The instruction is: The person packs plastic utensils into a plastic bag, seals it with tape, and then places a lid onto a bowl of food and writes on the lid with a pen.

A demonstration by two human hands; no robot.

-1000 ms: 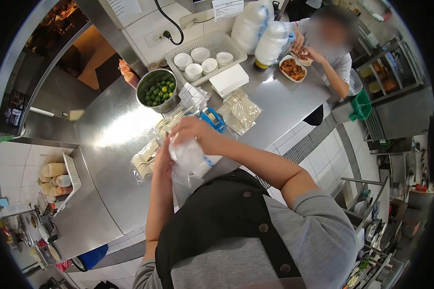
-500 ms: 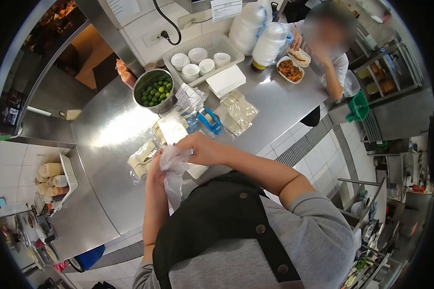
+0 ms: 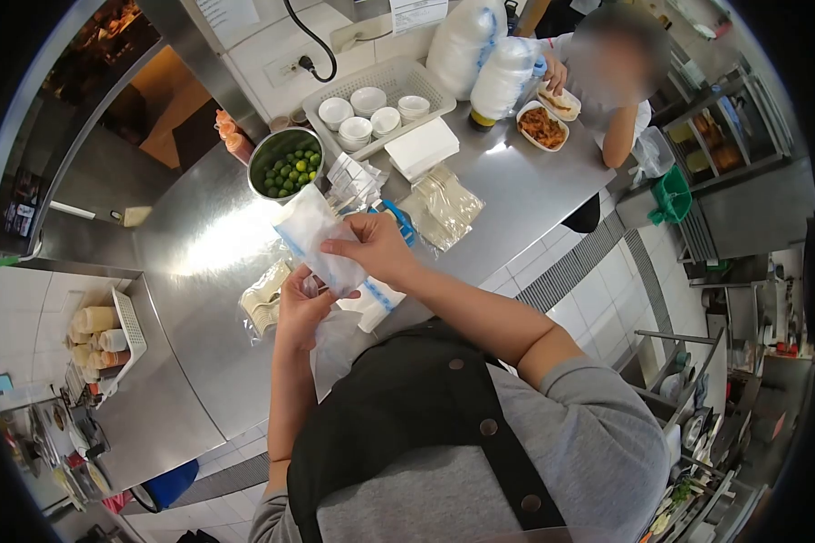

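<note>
- Over the near edge of the tabletop [image 3: 199,253], a clear plastic bag [image 3: 312,237] with a blue strip is held up between both hands, off the surface.
- Right hand [image 3: 376,249]: thumb and fingers pinch the bag's upper side.
- Left hand [image 3: 301,308]: closed on the bag's lower end from beneath.
- Change noted: half a second ago the bag was a crumpled wad close to the chest. It is now drawn out flat and lifted higher, so in my judgement it is opened out and under control at both ends.
- Just beyond the right hand sits a blue tape dispenser [image 3: 398,222], and cutlery packets [image 3: 264,303] lie beside the left hand. Both crowd the surface under the bag.
- Farther off stand a steel bowl of limes [image 3: 285,167] and a basket of white bowls [image 3: 371,104].
- At the far right corner another person [image 3: 620,86] sits by a food tray [image 3: 541,127], well apart.
</note>
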